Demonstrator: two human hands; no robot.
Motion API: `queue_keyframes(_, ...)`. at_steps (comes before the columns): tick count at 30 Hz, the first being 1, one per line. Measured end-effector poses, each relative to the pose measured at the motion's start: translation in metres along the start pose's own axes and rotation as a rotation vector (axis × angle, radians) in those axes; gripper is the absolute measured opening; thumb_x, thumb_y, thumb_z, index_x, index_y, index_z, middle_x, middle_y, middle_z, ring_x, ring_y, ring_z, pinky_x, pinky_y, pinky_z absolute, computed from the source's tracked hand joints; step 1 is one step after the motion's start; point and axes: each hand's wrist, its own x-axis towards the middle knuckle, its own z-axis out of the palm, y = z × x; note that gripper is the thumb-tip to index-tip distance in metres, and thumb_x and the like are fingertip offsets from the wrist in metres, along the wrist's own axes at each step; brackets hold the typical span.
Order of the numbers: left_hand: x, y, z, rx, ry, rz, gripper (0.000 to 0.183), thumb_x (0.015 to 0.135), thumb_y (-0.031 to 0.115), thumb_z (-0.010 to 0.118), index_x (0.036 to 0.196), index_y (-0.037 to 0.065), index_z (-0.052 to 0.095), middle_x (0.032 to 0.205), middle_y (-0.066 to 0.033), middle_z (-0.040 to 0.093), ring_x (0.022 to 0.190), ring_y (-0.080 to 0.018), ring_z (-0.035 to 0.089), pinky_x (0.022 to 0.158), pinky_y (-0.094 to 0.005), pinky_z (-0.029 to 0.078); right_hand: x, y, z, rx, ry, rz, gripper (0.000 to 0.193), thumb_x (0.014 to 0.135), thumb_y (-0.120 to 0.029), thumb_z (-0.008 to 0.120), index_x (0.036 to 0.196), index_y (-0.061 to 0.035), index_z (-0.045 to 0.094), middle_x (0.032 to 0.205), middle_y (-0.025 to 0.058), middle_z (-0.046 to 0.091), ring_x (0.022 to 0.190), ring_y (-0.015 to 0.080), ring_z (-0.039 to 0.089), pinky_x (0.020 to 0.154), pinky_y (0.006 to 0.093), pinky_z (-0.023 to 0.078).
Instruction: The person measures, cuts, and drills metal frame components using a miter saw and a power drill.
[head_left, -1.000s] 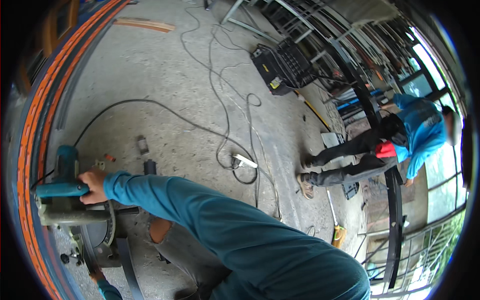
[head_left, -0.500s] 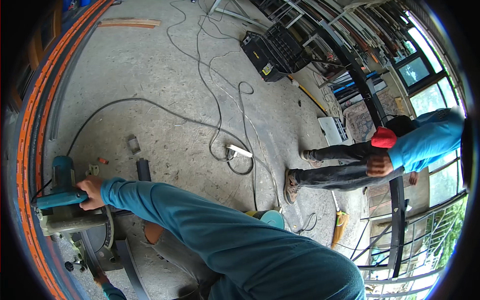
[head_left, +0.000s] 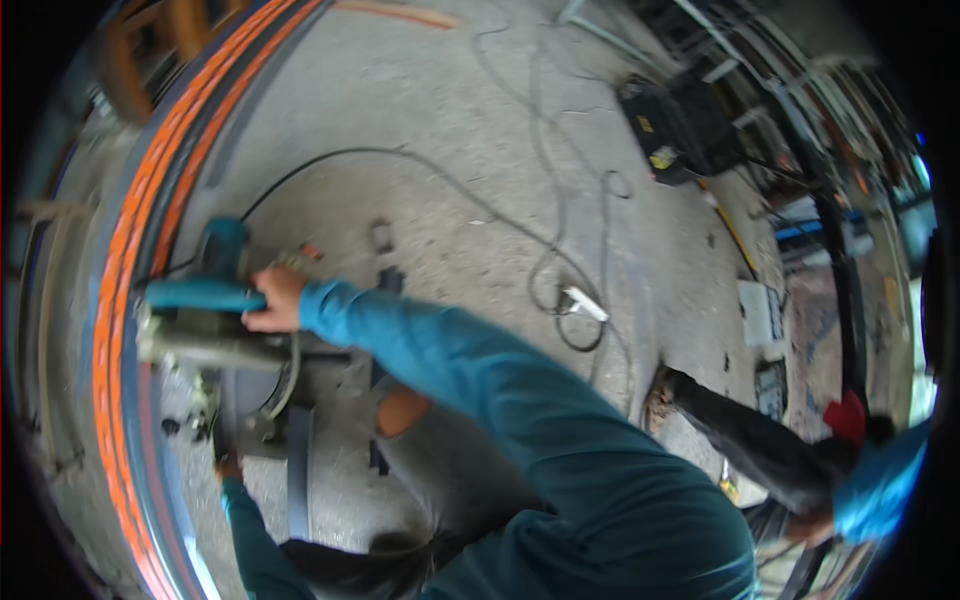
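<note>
A teal chop saw [head_left: 205, 292] with a pale metal guard stands low on the floor at the left. My right hand [head_left: 277, 298] is closed around its handle, the arm stretched across the view in a teal sleeve. Below, next to the saw's base, my left hand [head_left: 229, 466] grips the near end of a dark metal bar [head_left: 222, 432] that runs in under the saw. The left fingers are small and slightly blurred. Another dark metal bar [head_left: 299, 470] lies beside the saw base, near my bent knee.
Orange-and-dark long profiles [head_left: 118, 300] run along the left. A black cord [head_left: 440, 172] loops over the concrete to a white power strip [head_left: 585, 303]. A black toolbox [head_left: 665, 130] sits open at the far right. A co-worker's leg [head_left: 745, 430] shows at the right.
My view has turned, so the saw and my hands appear farther right, and more of my left arm shows. Both hands keep their holds. The co-worker appears lower, toward the right edge.
</note>
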Motion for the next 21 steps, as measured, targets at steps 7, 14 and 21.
queue_keyframes(7,-0.054,0.048,0.018,-0.489,0.053,0.035,0.072,0.080,0.037,0.070,0.132,-0.002,0.040,0.078,-0.0152,0.068,0.080,-0.0286,0.065,0.075,-0.0389,0.049,0.137,-0.110,-0.013,-0.252,-0.385,0.194,0.055,0.071,-0.052,0.062,0.083,0.0016,0.066,0.079,0.0176,0.067,0.072,0.0283,0.065,0.070,0.0383,0.051)
queue_keyframes(14,-0.081,0.070,-0.002,-0.539,0.032,-0.122,0.047,0.082,0.037,0.067,0.119,0.010,0.058,0.087,-0.0139,0.069,0.084,-0.0300,0.065,0.076,-0.0400,0.049,0.138,-0.002,-0.016,0.742,-0.021,0.489,0.049,0.092,-0.043,0.039,0.099,-0.0024,0.065,0.083,0.0111,0.068,0.075,0.0171,0.064,0.064,0.0306,0.052)
queue_keyframes(21,-0.084,0.083,-0.007,-0.647,0.031,-0.089,0.038,0.084,0.032,0.067,0.111,0.006,0.062,0.085,-0.0113,0.068,0.079,-0.0229,0.065,0.074,-0.0344,0.049,-0.009,0.135,0.123,-0.292,-0.223,-0.188,0.043,0.074,-0.001,0.056,0.116,-0.0110,0.057,0.121,0.0104,0.056,0.114,0.0316,0.049,0.096,0.0396,0.042)
